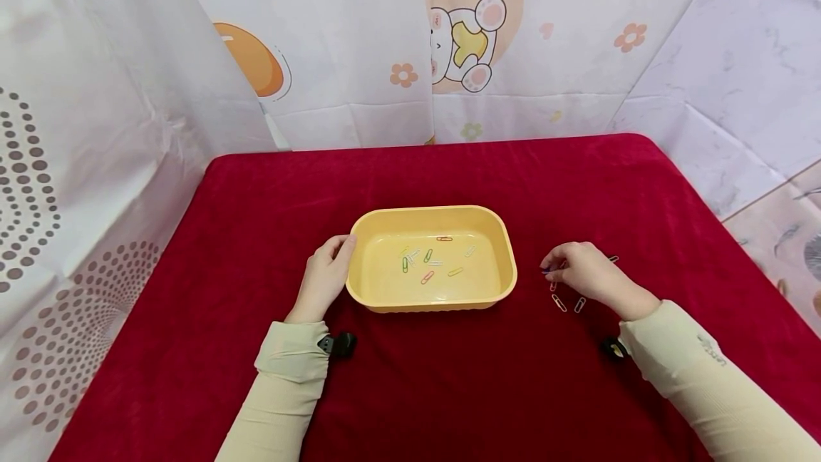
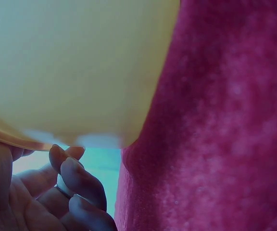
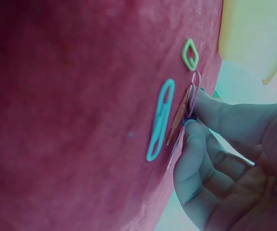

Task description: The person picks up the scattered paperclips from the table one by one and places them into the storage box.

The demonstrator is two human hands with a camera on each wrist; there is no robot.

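Note:
My left hand (image 1: 323,278) grips the left rim of a yellow plastic basin (image 1: 431,305), its thumb at the edge. In the left wrist view the fingers (image 2: 83,178) curl up against the basin's outer side. Several coloured paper clips lie on the basin floor, among them a red paper clip (image 1: 444,239) and a yellow paper clip (image 1: 455,271). To the basin's right, my right hand (image 1: 586,273) pinches a dark blue paper clip (image 1: 546,271) between thumb and fingertips, low over the cloth. The fingers hide most of that clip.
Loose paper clips lie around the right hand, such as one paper clip (image 1: 559,303) and another paper clip (image 1: 580,304) just in front of it. A red velvet cloth (image 1: 462,376) covers the table. Printed white curtains (image 1: 359,41) hang behind and at both sides.

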